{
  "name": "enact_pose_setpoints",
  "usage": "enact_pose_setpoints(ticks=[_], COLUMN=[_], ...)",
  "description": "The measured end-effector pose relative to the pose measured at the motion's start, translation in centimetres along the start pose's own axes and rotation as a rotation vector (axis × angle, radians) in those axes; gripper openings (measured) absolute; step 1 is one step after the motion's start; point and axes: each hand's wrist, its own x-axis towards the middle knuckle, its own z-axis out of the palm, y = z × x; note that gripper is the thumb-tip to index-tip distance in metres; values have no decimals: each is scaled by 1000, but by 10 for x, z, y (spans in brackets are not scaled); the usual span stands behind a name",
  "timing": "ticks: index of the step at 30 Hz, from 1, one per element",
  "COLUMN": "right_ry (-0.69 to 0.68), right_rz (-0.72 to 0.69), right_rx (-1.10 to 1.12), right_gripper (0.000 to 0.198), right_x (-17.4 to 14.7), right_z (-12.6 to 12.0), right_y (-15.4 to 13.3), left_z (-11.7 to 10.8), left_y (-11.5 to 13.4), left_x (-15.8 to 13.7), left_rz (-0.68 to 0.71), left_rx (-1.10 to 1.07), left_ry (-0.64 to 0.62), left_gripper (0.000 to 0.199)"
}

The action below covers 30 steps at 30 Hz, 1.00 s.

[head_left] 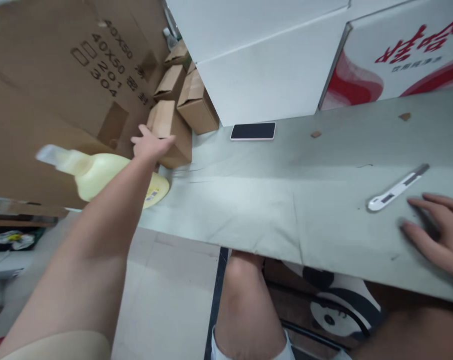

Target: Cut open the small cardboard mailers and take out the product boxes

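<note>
My left hand (151,144) reaches out to the far left, its fingers spread over the near side of a small brown cardboard box (179,137). Whether the fingers touch the box I cannot tell. Under my left forearm a pale yellow pump bottle (98,172) stands at the table's edge, partly hidden by the arm. My right hand (442,230) rests low over the table at the right edge, fingers apart and slightly blurred, holding nothing. Just beyond its fingertips lies a white utility knife (395,190).
Several more small boxes (198,100) stand behind the first, beside a large carton (61,75). White cartons (264,70) line the back of the table (249,200). A phone (253,131) and two cardboard scraps (316,134) lie before them. My knees are below the front edge.
</note>
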Motion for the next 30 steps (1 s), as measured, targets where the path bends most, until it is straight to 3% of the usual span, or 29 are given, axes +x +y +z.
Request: enact_pose_setpoints(ticks=[2,7,11,15,17,19,21,25,27,30], right_ry=[-28,-105,-146,-81,-23,3,-6,-3,13,9], right_rz=[-27,23,44,24,15,13,11,2,7,11], right_rx=[-1,9,59,132,152,157,151,137,131,100], right_gripper=[58,70,66,59,56,53,52,50,48,44], right_x=[3,1,0,-1,-1,-1,-1,0,1,1], right_z=[-6,-22,-29,-22,-17,-13,-11,-9,-9,-10], right_y=[-6,-16,-19,-14,-12,-10,-9,-8,-8,-9], left_z=[-5,-13,-34,-43,-28,1,38,98,109,108], left_y=[-8,-18,-3,40,68,94,116,142,147,149], left_x=[-10,-64,-132,-194,-212,-222,-228,-237,-239,-240], left_rz=[-132,-92,138,498,689,774,791,823,816,801], left_rx=[25,35,96,2,-145,-288,-427,-646,-648,-660], left_ry=[25,-21,-121,-405,-559,-630,-566,-259,-237,-269], left_gripper=[86,78,87,94,92,89,89,91,92,93])
